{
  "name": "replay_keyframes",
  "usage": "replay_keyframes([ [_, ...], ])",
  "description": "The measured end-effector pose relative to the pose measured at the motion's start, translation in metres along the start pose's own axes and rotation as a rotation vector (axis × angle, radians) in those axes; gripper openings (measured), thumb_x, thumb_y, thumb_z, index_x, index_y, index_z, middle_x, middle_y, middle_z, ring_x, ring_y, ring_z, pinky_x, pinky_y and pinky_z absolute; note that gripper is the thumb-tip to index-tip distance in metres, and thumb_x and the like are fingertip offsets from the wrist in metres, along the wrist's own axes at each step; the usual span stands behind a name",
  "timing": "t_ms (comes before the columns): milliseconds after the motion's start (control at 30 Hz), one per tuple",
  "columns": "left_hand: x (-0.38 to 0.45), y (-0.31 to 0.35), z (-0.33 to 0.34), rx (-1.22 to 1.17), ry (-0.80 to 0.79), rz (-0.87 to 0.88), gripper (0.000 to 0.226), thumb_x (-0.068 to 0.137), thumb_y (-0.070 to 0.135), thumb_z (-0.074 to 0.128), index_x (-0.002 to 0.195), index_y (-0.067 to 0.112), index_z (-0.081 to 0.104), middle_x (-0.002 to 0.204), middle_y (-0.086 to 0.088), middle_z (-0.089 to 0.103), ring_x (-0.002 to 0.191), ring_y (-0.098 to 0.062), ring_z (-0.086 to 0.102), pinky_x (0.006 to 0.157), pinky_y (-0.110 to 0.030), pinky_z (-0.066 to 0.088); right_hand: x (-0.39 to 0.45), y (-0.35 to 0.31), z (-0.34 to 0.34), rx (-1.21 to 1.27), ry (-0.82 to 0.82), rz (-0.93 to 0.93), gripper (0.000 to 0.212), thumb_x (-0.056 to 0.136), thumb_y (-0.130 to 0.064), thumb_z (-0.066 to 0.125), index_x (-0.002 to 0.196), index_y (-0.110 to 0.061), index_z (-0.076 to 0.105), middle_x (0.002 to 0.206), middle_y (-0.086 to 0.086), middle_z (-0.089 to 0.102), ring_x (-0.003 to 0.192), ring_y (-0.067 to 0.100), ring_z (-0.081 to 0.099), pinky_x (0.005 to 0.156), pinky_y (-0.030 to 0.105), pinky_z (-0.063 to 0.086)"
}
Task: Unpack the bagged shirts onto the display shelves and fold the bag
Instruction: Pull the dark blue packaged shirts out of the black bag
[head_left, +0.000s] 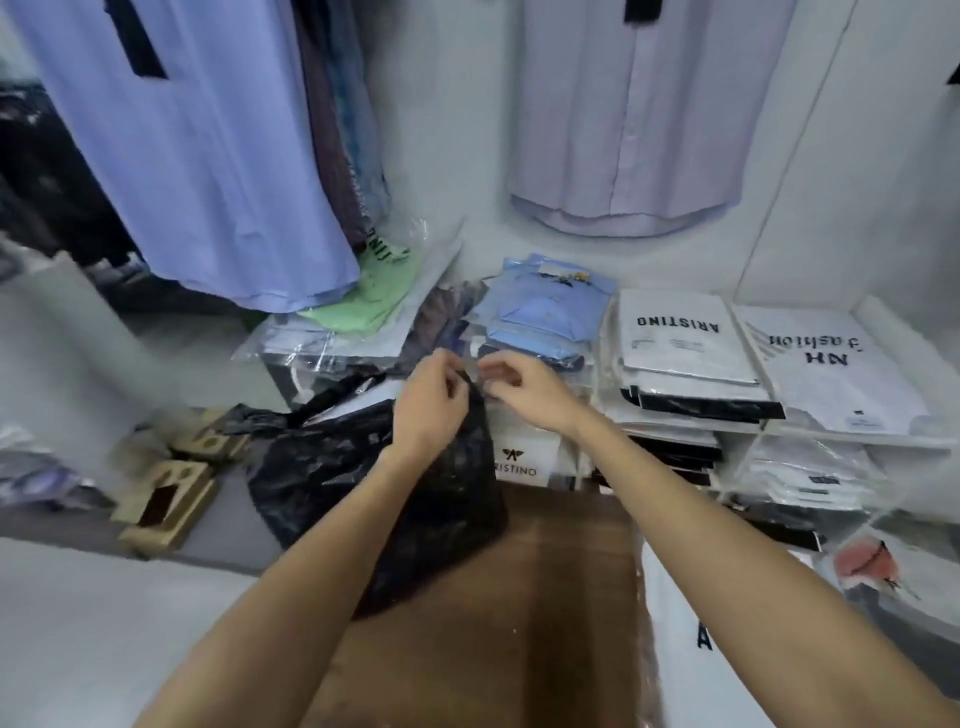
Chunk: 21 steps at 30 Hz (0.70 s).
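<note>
A crumpled black plastic bag (363, 483) hangs in front of the low display shelf (852, 441). My left hand (428, 410) grips its top edge from the left. My right hand (524, 387) pinches the same top edge from the right, fingers curled. Bagged shirts lie on the shelf top: a blue folded shirt (540, 312), a green one (363, 301), a white Aristino pack (685, 332) and a white NH fashion pack (826, 364). More packs fill the compartments below (800, 478).
Hanging shirts, light blue (197, 156) and pale lilac (623, 119), drape above the shelf. Cardboard boxes (166, 504) lie on the floor at left. Brown floor (498, 597) lies under my arms. A white bag (691, 634) and a pink bagged item (867, 566) sit at right.
</note>
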<state>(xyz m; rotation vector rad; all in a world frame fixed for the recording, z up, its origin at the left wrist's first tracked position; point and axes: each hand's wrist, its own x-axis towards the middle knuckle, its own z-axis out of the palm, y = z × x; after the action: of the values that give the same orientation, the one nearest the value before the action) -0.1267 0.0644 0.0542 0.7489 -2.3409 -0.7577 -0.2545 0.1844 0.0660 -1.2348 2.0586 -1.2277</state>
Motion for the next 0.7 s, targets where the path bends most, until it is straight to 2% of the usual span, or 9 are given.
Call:
replay_keyframes([
  [100, 0.014, -0.047, -0.056, 0.145, 0.152, -0.066, 0.018, 0.096, 0.010, 0.052, 0.110, 0.011, 0.063, 0.108, -0.008, 0.062, 0.100, -0.027, 0.058, 0.084, -0.040, 0.047, 0.037, -0.041, 0.036, -0.060, -0.089, -0.074, 0.027, 0.102, -0.019, 0.055, 0.127, -0.025, 0.065, 0.126, -0.005, 0.069, 0.118, 0.009, 0.062, 0.101, 0.029, 0.049],
  [200, 0.019, -0.096, -0.093, 0.266, 0.026, -0.294, 0.036, 0.095, 0.003, 0.045, 0.128, 0.006, 0.058, 0.127, -0.021, 0.057, 0.120, -0.038, 0.053, 0.096, -0.043, 0.043, 0.062, -0.061, 0.069, -0.252, -0.249, -0.084, 0.032, 0.107, -0.024, 0.046, 0.134, -0.023, 0.062, 0.137, -0.003, 0.064, 0.123, 0.015, 0.059, 0.097, 0.028, 0.045],
  [267, 0.010, -0.124, -0.107, 0.303, -0.114, -0.436, 0.052, 0.093, 0.003, 0.052, 0.145, 0.005, 0.045, 0.138, -0.026, 0.051, 0.127, -0.042, 0.048, 0.103, -0.042, 0.040, 0.074, -0.059, 0.089, -0.391, -0.372, -0.015, 0.037, 0.105, -0.017, 0.041, 0.135, -0.020, 0.062, 0.143, 0.002, 0.060, 0.129, 0.021, 0.056, 0.100, 0.031, 0.044],
  [367, -0.008, -0.150, -0.112, 0.279, -0.262, -0.513, 0.082, 0.087, 0.027, 0.077, 0.154, 0.005, 0.034, 0.144, -0.023, 0.052, 0.132, -0.038, 0.051, 0.104, -0.038, 0.042, 0.081, -0.041, 0.109, -0.576, -0.492, 0.117, 0.045, 0.096, -0.008, 0.040, 0.133, -0.016, 0.066, 0.146, 0.006, 0.058, 0.132, 0.027, 0.054, 0.110, 0.036, 0.043],
  [433, -0.014, -0.159, -0.108, 0.303, -0.313, -0.514, 0.093, 0.080, 0.044, 0.082, 0.152, 0.006, 0.038, 0.142, -0.018, 0.057, 0.130, -0.036, 0.054, 0.101, -0.039, 0.045, 0.081, -0.027, 0.115, -0.640, -0.503, 0.174, 0.045, 0.093, -0.009, 0.044, 0.132, -0.011, 0.066, 0.143, 0.009, 0.060, 0.127, 0.030, 0.057, 0.108, 0.040, 0.046],
  [500, -0.016, -0.164, -0.104, 0.371, -0.289, -0.449, 0.080, 0.073, 0.051, 0.084, 0.135, 0.008, 0.058, 0.126, -0.013, 0.067, 0.117, -0.033, 0.062, 0.094, -0.039, 0.050, 0.081, -0.013, 0.115, -0.611, -0.413, 0.222, 0.046, 0.089, -0.011, 0.053, 0.134, -0.010, 0.064, 0.133, 0.008, 0.065, 0.117, 0.029, 0.061, 0.097, 0.035, 0.050],
  [567, -0.016, -0.163, -0.105, 0.345, -0.245, -0.393, 0.063, 0.071, 0.052, 0.085, 0.118, 0.016, 0.065, 0.107, -0.004, 0.070, 0.102, -0.028, 0.065, 0.084, -0.038, 0.053, 0.081, -0.005, 0.112, -0.528, -0.270, 0.218, 0.057, 0.084, -0.014, 0.064, 0.141, -0.011, 0.057, 0.124, 0.007, 0.064, 0.111, 0.026, 0.061, 0.088, 0.030, 0.048],
  [633, -0.015, -0.158, -0.111, 0.293, -0.236, -0.352, 0.052, 0.072, 0.053, 0.084, 0.110, 0.024, 0.063, 0.098, 0.003, 0.066, 0.092, -0.024, 0.064, 0.077, -0.036, 0.052, 0.083, -0.005, 0.108, -0.473, -0.168, 0.145, 0.074, 0.079, -0.022, 0.077, 0.146, -0.009, 0.050, 0.134, 0.011, 0.060, 0.118, 0.028, 0.059, 0.096, 0.033, 0.049],
  [700, -0.014, -0.154, -0.119, 0.256, -0.239, -0.265, 0.043, 0.073, 0.050, 0.086, 0.099, 0.027, 0.061, 0.090, 0.007, 0.062, 0.085, -0.021, 0.060, 0.069, -0.032, 0.045, 0.086, -0.010, 0.102, -0.450, -0.146, 0.078, 0.095, 0.071, -0.031, 0.087, 0.151, -0.010, 0.042, 0.141, 0.014, 0.052, 0.126, 0.030, 0.053, 0.102, 0.035, 0.045],
])
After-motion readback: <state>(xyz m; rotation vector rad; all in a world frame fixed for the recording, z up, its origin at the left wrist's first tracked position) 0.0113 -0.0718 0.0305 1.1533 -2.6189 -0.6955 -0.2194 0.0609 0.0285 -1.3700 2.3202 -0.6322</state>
